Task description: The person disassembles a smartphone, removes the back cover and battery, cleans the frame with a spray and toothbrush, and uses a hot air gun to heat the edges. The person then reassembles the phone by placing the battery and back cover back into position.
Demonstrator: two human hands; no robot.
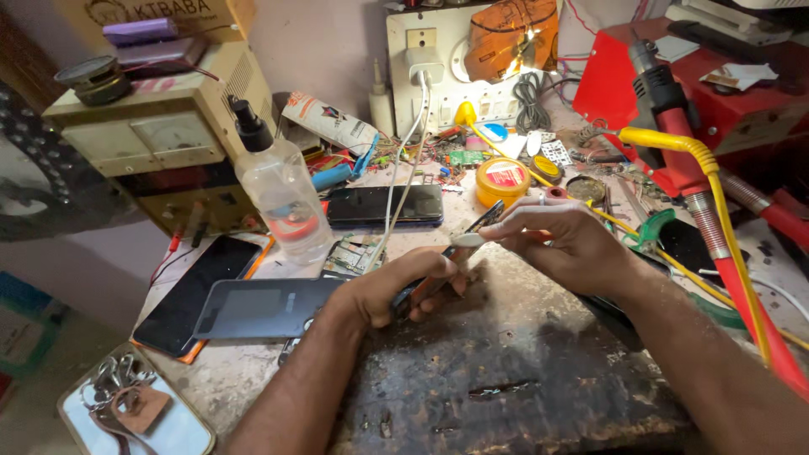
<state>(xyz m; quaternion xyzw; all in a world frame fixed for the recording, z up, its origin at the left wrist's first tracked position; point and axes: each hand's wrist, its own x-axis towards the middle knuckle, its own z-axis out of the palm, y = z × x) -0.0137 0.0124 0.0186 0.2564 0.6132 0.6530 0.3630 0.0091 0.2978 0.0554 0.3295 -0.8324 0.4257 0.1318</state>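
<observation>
At the middle of the desk (522,371), both hands meet over a small dark part (425,291), apparently a piece of phone hardware, though too much is covered to be sure. The left hand (396,291) is curled shut around it, thumb on top, pinning it low against the scarred dark mat. The right hand (560,240) comes in from 3 o'clock, fingers pinched closed on a thin tool (482,221), probably tweezers, whose tip angles up toward 12 o'clock just above the part. The part looks light, stiff and thin, likely fragile at any connectors, so a grip on its edges seems safer than on its face. At 9 o'clock of the hands lies a grey back cover (261,307), touching a black phone (198,291) further left. A clear bottle (282,198) stands at 10 o'clock, another phone (383,205) at 12 o'clock with a white cable (404,160) crossing it, and a yellow tin (503,181) at 1 o'clock. A red-handled tool (716,244) with a yellow hose runs along 3 o'clock.
</observation>
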